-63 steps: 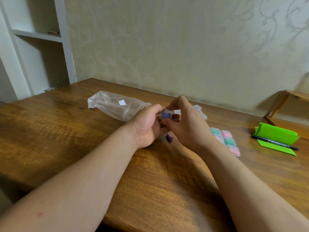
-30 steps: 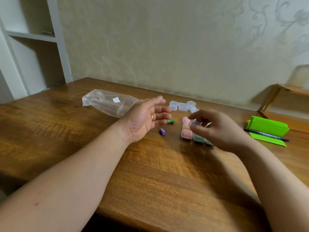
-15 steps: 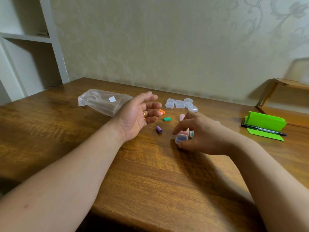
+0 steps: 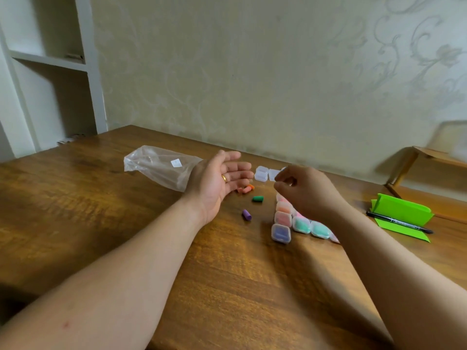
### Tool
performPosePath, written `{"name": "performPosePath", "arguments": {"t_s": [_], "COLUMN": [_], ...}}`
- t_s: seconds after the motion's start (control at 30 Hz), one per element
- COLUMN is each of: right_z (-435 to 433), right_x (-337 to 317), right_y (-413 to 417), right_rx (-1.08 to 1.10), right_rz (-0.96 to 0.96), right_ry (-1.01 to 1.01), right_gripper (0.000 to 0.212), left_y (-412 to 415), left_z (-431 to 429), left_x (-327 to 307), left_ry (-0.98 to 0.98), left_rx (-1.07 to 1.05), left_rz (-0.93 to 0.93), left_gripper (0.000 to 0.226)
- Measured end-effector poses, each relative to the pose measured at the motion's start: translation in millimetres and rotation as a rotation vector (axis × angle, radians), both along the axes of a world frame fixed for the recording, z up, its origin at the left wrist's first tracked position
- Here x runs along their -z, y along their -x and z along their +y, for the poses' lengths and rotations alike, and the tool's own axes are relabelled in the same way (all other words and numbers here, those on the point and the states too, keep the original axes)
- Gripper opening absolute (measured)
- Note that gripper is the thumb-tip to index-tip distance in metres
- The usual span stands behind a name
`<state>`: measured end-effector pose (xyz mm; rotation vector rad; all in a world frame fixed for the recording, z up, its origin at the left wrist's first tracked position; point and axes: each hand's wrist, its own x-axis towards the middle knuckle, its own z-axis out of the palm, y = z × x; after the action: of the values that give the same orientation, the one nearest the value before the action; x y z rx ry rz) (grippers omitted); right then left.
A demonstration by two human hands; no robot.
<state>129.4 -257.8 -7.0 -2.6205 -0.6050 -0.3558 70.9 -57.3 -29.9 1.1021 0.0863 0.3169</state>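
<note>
Neatly ranked boxes, loose plugs, two grips above

Look first at the small clear boxes point(image 4: 261, 173) near the far edge of the glossy wooden counter point(image 4: 101, 223): square, round-cornered, see-through plastic, set side by side in a short row, showing only clear plastic inside. Just over the row's right end, find the right grip point(image 4: 303, 192), knuckles up, fingers curled toward the thumb; too blurred to tell whether pinching a box or closed on nothing. Left of the row, see the left grip point(image 4: 222, 179): palm exposed, fingers straight, holding nothing, with a gold ring point(image 4: 224, 178).

Nearer, under the right wrist, note the filled boxes point(image 4: 283, 218), packed touching in two rows: purple filling in the nearest box point(image 4: 281, 233), green in the two beside it, orange and pink farther back. Between the grips, bare on the wood, spot a purple plug point(image 4: 247, 214), a green plug point(image 4: 257, 198) and an orange-pink pair point(image 4: 246, 189) just by the left fingertips: short, matte, round-ended cylinders.

Beyond the left grip, mark a crinkled clear plastic bag point(image 4: 161, 168) with a white sticker; far right, a folded bright-green card point(image 4: 401, 213) and a black pen point(image 4: 399, 221) lying across its lower flap.
</note>
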Motion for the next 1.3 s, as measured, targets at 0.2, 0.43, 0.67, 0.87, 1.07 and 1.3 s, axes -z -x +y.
{"name": "performPosePath", "arguments": {"t_s": [0.2, 0.43, 0.67, 0.87, 1.07, 1.3], "right_z": [34.9, 62.5, 59.1, 56.7, 52.1, 24.3], "right_x": [-3.4, 8.2, 13.3, 12.0, -5.3, -11.6], "right_y": [-58.3, -87.9, -84.7, -77.1, -63.6, 19.5], "right_rx": [0.084, 0.126, 0.113, 0.104, 0.06, -0.207], "right_rz": [-0.001, -0.092, -0.154, -0.082, -0.072, 0.001], "right_ry": [0.144, 0.561, 0.533, 0.489, 0.235, -0.277], "right_gripper": [0.038, 0.048, 0.026, 0.038, 0.041, 0.037], "left_y": [-8.1, -4.8, -4.1, -2.9, -5.9, 1.6], "left_z": [7.3, 9.3, 13.0, 20.9, 23.5, 1.8], "left_x": [2.4, -0.3, -3.8, -8.3, -5.8, -1.3], "left_ry": [-0.048, -0.059, -0.005, 0.022, -0.087, -0.206], "left_rx": [-0.129, -0.125, -0.163, -0.157, -0.118, 0.24], "left_rz": [0.009, 0.023, 0.013, -0.029, -0.026, 0.035], "left_gripper": [0.039, 0.033, 0.035, 0.035, 0.023, 0.029]}}
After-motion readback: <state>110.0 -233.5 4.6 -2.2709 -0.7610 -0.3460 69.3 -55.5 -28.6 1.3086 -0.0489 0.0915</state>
